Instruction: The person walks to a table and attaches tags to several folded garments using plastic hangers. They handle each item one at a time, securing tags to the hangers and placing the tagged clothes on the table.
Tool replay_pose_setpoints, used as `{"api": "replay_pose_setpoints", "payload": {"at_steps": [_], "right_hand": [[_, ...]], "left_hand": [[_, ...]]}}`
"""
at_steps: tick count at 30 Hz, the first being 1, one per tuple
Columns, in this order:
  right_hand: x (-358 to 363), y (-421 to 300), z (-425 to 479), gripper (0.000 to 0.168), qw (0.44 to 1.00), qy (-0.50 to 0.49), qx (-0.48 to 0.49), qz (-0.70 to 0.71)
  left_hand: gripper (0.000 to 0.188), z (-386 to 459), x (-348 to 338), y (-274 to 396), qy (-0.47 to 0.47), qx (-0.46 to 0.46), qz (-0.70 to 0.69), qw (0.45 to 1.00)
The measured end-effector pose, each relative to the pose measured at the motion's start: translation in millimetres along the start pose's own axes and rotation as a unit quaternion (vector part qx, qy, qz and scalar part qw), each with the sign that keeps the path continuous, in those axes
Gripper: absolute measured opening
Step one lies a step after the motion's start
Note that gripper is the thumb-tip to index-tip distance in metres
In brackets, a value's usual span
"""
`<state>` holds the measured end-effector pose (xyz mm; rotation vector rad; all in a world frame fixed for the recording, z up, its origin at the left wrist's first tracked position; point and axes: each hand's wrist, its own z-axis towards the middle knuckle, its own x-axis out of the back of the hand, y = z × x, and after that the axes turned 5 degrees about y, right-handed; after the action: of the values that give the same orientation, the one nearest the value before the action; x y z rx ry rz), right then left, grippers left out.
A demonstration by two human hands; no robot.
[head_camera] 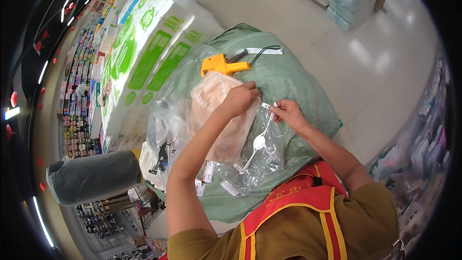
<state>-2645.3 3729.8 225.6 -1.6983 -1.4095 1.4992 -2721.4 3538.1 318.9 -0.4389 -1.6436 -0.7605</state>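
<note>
A white plastic clip hanger [259,142] slants down over clear plastic wrapping [275,153], its upper end pinched in my right hand [288,115]. To the left, my left hand [241,98] has its fingers bent at the upper right edge of a pale peach garment [222,135]; my forearm covers part of the cloth. The fingertips are partly hidden, but they appear to grip the garment's edge. Just above the cloth lies a yellow price label gun [224,65] with a black wrist cord. Everything rests on a bulging green woven sack [303,90].
Clear bags with a black hanger [161,159] lie left of my left arm, near paper tags [208,172]. Tall white-and-green packs [144,50] stand at the left. A dark wrapped roll [94,177] is at lower left. Wrapped bales [350,3] stand on the tiled floor.
</note>
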Motion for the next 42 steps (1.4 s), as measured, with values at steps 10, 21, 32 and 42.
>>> {"api": "replay_pose_setpoints", "payload": {"at_steps": [10,21,32,42], "right_hand": [[-1,4,2,0.019,1.0,-0.003,-0.01,0.013],[-3,0,5,0.021,1.0,-0.009,-0.024,-0.008],[-8,4,11,0.022,1.0,-0.01,-0.009,-0.001],[-14,6,14,0.019,1.0,-0.009,0.01,-0.008]], "left_hand": [[0.023,10,5,-5,-0.007,-0.01,-0.027,1.0],[0.021,17,10,-16,-0.095,-0.013,-0.113,0.989],[0.017,24,16,-25,-0.157,0.011,-0.227,0.961],[0.014,24,15,-27,-0.155,0.017,-0.227,0.961]]}}
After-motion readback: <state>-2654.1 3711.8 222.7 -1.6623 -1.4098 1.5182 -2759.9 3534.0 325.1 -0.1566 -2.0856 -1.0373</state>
